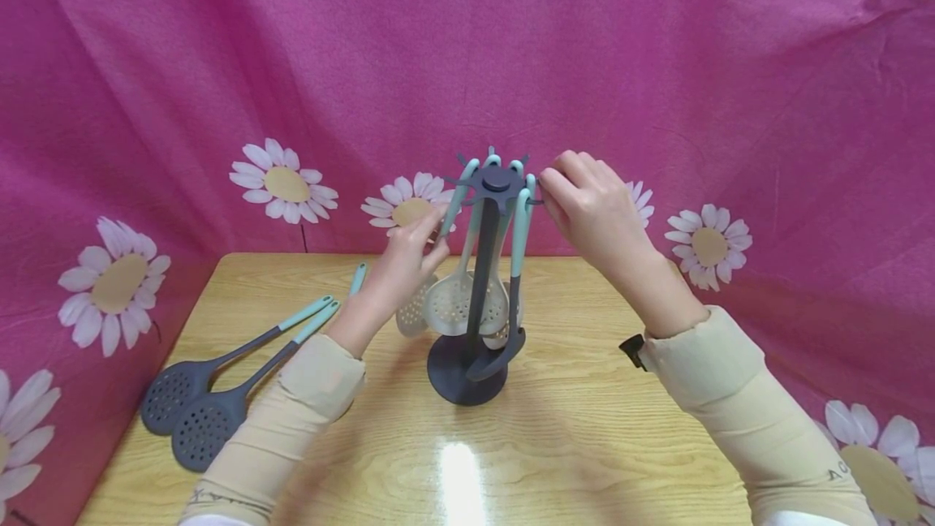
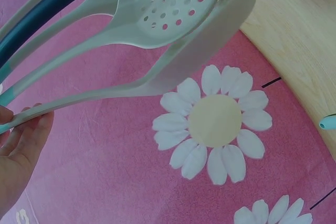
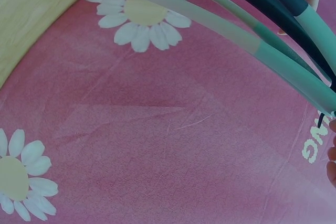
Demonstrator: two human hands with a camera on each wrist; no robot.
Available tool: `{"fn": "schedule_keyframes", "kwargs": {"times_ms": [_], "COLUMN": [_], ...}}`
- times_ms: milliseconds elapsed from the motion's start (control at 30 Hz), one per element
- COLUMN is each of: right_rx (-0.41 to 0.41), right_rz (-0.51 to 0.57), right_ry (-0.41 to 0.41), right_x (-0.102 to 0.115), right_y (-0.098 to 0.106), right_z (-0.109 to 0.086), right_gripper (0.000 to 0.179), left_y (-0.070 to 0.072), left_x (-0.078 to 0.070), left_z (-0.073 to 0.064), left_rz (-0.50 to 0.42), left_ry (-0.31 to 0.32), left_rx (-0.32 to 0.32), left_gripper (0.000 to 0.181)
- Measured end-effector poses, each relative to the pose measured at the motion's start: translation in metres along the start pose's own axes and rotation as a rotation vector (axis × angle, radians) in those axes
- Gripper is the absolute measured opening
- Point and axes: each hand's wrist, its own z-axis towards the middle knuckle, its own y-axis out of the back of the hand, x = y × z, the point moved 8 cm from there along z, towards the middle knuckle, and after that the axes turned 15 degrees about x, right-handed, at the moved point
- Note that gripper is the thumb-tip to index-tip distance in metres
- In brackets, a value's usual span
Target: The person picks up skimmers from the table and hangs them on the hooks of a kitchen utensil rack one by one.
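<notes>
A dark utensil stand (image 1: 482, 266) with a round base and a ring of hooks rises from the table, hung with several mint-handled utensils. At its left side my left hand (image 1: 409, 258) pinches the handle of a pale perforated skimmer (image 2: 184, 45), whose head shows edge-on in the left wrist view. My right hand (image 1: 599, 209) has its fingers curled at the tip of a hook on the stand's right, beside a mint handle (image 3: 294, 74). At the front right of the stand hangs a dark ladle (image 1: 504, 360). Other pale perforated utensils (image 1: 449, 303) hang around the post.
Two dark skimmers (image 1: 208, 428) with mint handles lie at the table's left. Another mint handle (image 1: 358, 278) shows beyond my left forearm, the rest of it hidden. A pink cloth (image 1: 409, 63) with daisies encloses the wooden table (image 1: 599, 437) behind and at the sides.
</notes>
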Motion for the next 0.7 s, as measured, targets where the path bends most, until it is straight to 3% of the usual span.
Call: {"fn": "schedule_keyframes", "kwargs": {"times_ms": [400,700], "right_rx": [0.007,0.007], "right_rz": [-0.02,-0.066], "right_ry": [-0.006,0.0], "right_x": [-0.001,0.001], "right_y": [-0.001,0.0], "right_z": [-0.001,0.0], "right_gripper": [0.005,0.008], "left_y": [-0.004,-0.011], "left_x": [-0.002,0.001], "left_z": [-0.001,-0.006], "left_rz": [0.003,0.011], "left_ry": [-0.013,0.028], "left_rx": [-0.023,0.007], "left_gripper": [0.039,0.042]}}
